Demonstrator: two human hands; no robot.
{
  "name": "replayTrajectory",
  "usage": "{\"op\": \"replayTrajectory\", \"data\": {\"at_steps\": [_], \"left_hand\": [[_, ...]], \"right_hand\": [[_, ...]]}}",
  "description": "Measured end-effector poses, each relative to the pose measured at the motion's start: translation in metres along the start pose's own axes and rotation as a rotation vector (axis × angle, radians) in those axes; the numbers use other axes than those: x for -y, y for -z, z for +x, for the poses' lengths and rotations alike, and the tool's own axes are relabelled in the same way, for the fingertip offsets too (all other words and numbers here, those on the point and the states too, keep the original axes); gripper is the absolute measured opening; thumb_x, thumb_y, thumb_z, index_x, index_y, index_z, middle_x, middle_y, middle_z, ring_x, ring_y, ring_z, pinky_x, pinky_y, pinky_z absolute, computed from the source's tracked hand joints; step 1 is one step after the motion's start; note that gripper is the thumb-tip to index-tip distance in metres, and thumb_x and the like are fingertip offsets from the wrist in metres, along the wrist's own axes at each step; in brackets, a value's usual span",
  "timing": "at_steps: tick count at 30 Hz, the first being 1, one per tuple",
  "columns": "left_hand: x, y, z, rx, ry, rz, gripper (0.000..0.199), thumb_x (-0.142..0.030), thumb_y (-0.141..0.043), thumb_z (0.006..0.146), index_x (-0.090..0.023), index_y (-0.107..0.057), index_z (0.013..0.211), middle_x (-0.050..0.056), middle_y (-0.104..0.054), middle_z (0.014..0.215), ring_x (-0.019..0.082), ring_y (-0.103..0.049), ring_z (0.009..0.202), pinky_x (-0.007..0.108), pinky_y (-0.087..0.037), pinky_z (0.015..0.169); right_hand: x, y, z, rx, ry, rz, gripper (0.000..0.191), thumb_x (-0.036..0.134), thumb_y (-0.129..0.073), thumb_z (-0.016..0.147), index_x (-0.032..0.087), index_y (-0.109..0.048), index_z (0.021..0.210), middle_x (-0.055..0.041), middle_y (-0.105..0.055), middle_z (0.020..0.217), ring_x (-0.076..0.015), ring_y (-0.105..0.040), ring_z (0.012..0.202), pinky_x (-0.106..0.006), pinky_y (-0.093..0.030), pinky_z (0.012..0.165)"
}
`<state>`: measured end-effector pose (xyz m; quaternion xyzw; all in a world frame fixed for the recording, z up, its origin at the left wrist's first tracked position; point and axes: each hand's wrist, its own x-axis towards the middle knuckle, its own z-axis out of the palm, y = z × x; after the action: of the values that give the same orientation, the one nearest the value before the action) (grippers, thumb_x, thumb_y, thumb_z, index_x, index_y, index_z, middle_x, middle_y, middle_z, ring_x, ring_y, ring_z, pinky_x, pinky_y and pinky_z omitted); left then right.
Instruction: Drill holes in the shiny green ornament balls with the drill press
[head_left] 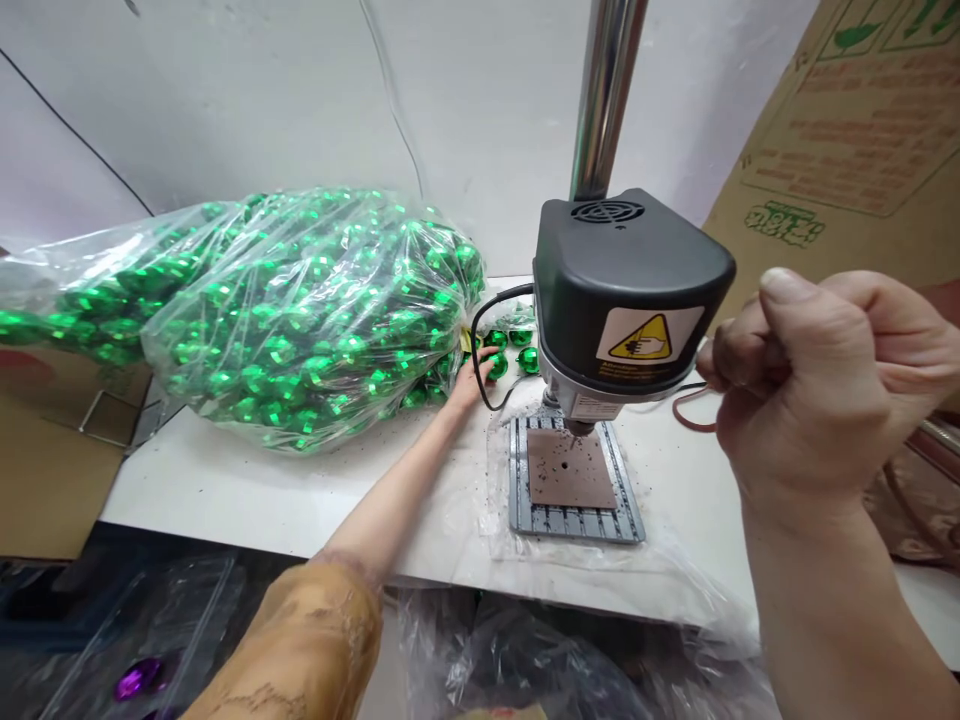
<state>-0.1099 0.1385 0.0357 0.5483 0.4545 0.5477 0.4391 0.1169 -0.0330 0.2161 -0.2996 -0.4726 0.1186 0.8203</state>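
Note:
My left hand (471, 383) reaches past the drill's cable, its fingers curled against a shiny green bauble (497, 366). More green baubles (528, 360) lie just right of it. On the other side of the drill press (630, 290), my right hand (817, 380) is closed in a fist beside the motor housing; whatever lies inside the fist is hidden. Below the drill's chuck (581, 427), a brown square plate (570, 485) with a dark hole rests on the slotted metal base (630, 530). Dark shavings are scattered over both.
A large clear bag (315, 320) full of green faceted baubles fills the table's left side. Cardboard boxes stand at the left (60, 460) and right (832, 150). A steel column (609, 100) rises behind the drill. Plastic sheeting (525, 650) hangs below the white table's (247, 500) front edge.

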Motion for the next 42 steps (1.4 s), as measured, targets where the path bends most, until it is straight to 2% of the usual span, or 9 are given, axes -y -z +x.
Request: {"op": "replayTrajectory", "data": {"at_steps": [4,7,10,13,18,25,33,38,42], "left_hand": [[-0.01,0.038,-0.057,-0.049,0.156,-0.258,0.043,-0.048,-0.064,0.086,-0.024,-0.061,0.122,0.005,-0.069,0.101,0.015,-0.064,0.077,0.028,-0.051,0.065],[-0.018,0.05,-0.102,-0.081,0.181,-0.317,0.052,-0.056,-0.065,0.086,-0.027,-0.056,0.127,0.004,-0.067,0.1,0.012,-0.061,0.069,0.026,-0.048,0.06],[-0.025,0.04,-0.14,0.01,0.193,-0.248,0.064,-0.052,-0.077,0.078,-0.027,-0.051,0.132,0.003,-0.066,0.098,0.009,-0.058,0.063,0.024,-0.045,0.058],[-0.027,0.014,-0.161,0.141,0.146,-0.151,0.071,-0.046,-0.086,0.072,-0.025,-0.051,0.131,0.003,-0.067,0.1,0.013,-0.064,0.073,0.025,-0.049,0.065],[-0.02,-0.023,-0.157,0.207,0.004,0.085,0.059,-0.05,-0.083,0.074,-0.021,-0.059,0.119,0.008,-0.068,0.113,0.022,-0.065,0.102,0.034,-0.051,0.09],[-0.006,-0.033,-0.148,0.252,-0.036,0.214,0.059,-0.045,-0.083,0.076,-0.021,-0.061,0.126,0.011,-0.063,0.124,0.029,-0.059,0.121,0.045,-0.044,0.108],[-0.012,-0.048,-0.15,0.264,-0.157,0.339,0.055,-0.04,-0.087,0.071,-0.023,-0.066,0.12,0.009,-0.065,0.122,0.03,-0.058,0.121,0.046,-0.046,0.106],[-0.007,-0.057,-0.155,0.327,-0.085,0.226,0.058,-0.036,-0.085,0.073,-0.022,-0.06,0.124,0.01,-0.063,0.126,0.028,-0.062,0.119,0.044,-0.048,0.104],[-0.005,-0.058,-0.156,0.34,-0.09,0.198,0.06,-0.035,-0.086,0.073,-0.021,-0.058,0.124,0.011,-0.063,0.128,0.029,-0.061,0.121,0.046,-0.046,0.108]], "right_hand": [[0.0,0.001,-0.001,-0.001,0.001,0.009,0.039,0.013,-0.061,0.084,0.02,-0.038,0.054,0.0076,-0.039,0.045,-0.0037,-0.035,0.039,-0.027,-0.026,0.039],[0.0,0.001,-0.001,0.0,0.0,0.005,0.038,0.015,-0.061,0.086,0.019,-0.039,0.055,0.0075,-0.04,0.046,-0.0032,-0.036,0.039,-0.025,-0.027,0.04],[-0.002,0.002,-0.001,0.0,-0.008,0.018,0.036,0.017,-0.062,0.085,0.02,-0.041,0.056,0.0076,-0.041,0.046,-0.0039,-0.036,0.039,-0.025,-0.029,0.04],[-0.005,0.003,0.001,-0.002,-0.018,0.053,0.038,0.02,-0.066,0.082,0.021,-0.041,0.054,0.0074,-0.041,0.044,-0.0057,-0.034,0.037,-0.028,-0.026,0.037],[-0.007,0.004,0.002,0.02,-0.023,0.082,0.039,0.019,-0.066,0.084,0.021,-0.04,0.054,0.0078,-0.039,0.044,-0.0048,-0.034,0.039,-0.026,-0.025,0.039],[-0.008,0.006,0.002,0.054,-0.011,0.026,0.046,0.029,-0.068,0.086,0.024,-0.035,0.054,0.0055,-0.034,0.046,-0.0091,-0.03,0.042,-0.032,-0.023,0.043],[-0.007,0.007,0.002,0.063,-0.033,-0.055,0.049,0.038,-0.067,0.087,0.024,-0.031,0.055,0.0048,-0.032,0.047,-0.0101,-0.028,0.042,-0.034,-0.026,0.043],[-0.009,0.006,0.003,0.058,-0.018,-0.007,0.048,0.034,-0.067,0.086,0.024,-0.032,0.055,0.0055,-0.032,0.047,-0.0093,-0.028,0.042,-0.033,-0.026,0.044],[-0.008,0.007,0.002,0.057,-0.025,-0.021,0.048,0.036,-0.067,0.086,0.023,-0.032,0.055,0.0056,-0.033,0.046,-0.0081,-0.028,0.042,-0.031,-0.026,0.044]]}}
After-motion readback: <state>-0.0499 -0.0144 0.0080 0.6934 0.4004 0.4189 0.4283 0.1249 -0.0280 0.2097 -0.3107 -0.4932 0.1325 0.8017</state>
